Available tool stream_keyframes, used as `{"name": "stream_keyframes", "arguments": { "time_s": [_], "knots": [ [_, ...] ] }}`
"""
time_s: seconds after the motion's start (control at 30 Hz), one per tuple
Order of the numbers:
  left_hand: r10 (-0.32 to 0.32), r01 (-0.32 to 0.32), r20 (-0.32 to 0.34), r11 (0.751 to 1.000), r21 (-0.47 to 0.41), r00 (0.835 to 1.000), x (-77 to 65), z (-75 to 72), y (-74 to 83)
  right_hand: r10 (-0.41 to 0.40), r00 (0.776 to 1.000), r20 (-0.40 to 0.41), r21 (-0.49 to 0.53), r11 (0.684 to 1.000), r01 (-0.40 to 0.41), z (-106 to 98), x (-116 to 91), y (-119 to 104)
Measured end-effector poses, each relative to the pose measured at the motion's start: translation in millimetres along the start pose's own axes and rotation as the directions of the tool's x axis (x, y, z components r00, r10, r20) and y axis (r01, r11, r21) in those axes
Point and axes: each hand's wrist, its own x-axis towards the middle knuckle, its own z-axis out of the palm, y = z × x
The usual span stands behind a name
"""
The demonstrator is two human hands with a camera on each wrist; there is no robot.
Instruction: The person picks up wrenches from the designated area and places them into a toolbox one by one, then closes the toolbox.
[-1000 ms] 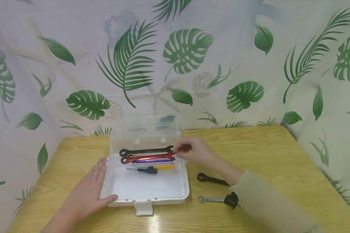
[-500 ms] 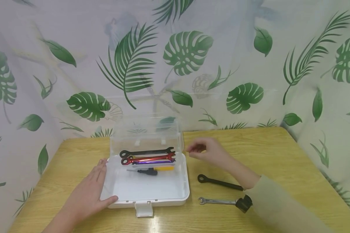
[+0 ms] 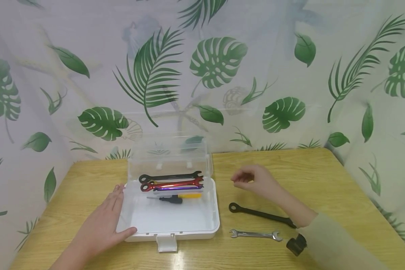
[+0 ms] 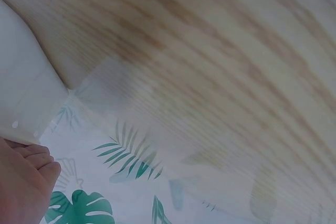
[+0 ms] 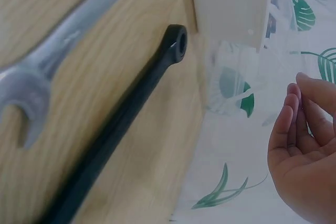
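Observation:
My left hand (image 3: 99, 219) rests with extended fingers along the left side of an open white toolbox (image 3: 168, 222). A black wrench (image 3: 172, 176), a red wrench (image 3: 172, 184) and a purple wrench (image 3: 180, 188) lie together at the back of it. In front of them are a yellow-handled screwdriver (image 3: 189, 195) and a small black tool (image 3: 171, 200). To the right of the box, my right hand (image 3: 256, 180) hovers with loosely bent fingers and nothing between them. Below it on the table lie another black wrench (image 3: 261, 214) and a silver open-end wrench (image 3: 256, 234).
The clear lid (image 3: 168, 165) stands raised behind the toolbox, and a white latch (image 3: 167, 243) hangs at its front. A leaf-printed cloth (image 3: 219, 123) borders the wooden table (image 3: 310, 176) at the back and sides.
My right hand has withdrawn from the wrenches' right ends, moving right and slightly toward me. More of the black and silver wrenches on the table shows. My left hand stays in place.

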Motion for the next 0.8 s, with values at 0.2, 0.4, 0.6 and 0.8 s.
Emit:
{"name": "stream_keyframes", "arguments": {
  "time_s": [0.2,0.4,0.6,0.8],
  "knots": [
    [-0.004,0.004,-0.003,1.000,-0.002,1.000,0.4,0.4,0.0,0.037,0.999,-0.026,-0.024,0.999,-0.038,-7,-14,10],
    [-0.005,0.005,0.001,1.000,-0.013,1.000,0.0,1.0,-0.6,0.078,0.996,-0.032,-0.036,0.996,-0.079,-11,-26,23],
    [-0.001,0.001,0.001,1.000,-0.015,1.000,-0.2,-0.2,0.2,0.101,0.994,-0.034,-0.046,0.994,-0.103,-10,-37,38],
    [0.001,-0.001,-0.007,1.000,-0.015,1.000,-0.4,0.0,1.0,0.153,0.988,-0.032,-0.043,0.987,-0.154,-5,-47,50]
  ]
}}
